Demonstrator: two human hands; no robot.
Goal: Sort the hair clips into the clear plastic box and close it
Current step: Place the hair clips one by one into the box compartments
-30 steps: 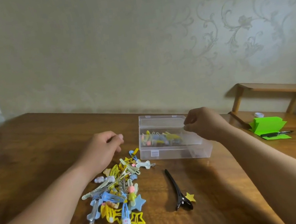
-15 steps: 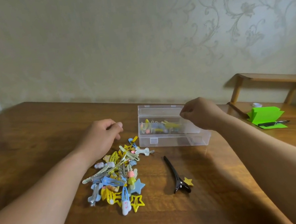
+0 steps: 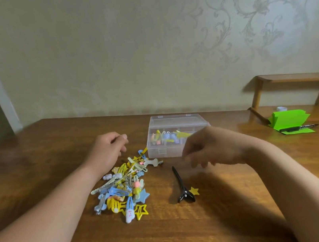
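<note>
Bare tabletop [image 3: 193,236] lay open along the near edge and across the whole left side, giving a clear way in. The pile of hair clips [image 3: 123,186] blocked the middle-left, with the left hand [image 3: 108,153] just behind it. A narrow strip of wood ran between that pile and the black clip [image 3: 181,186]. The blurred right hand [image 3: 211,148] hung in front of the clear plastic box [image 3: 174,135], covering its near right corner. Far right, the green paper [image 3: 288,121] and pen [image 3: 298,128] stood well apart.
</note>
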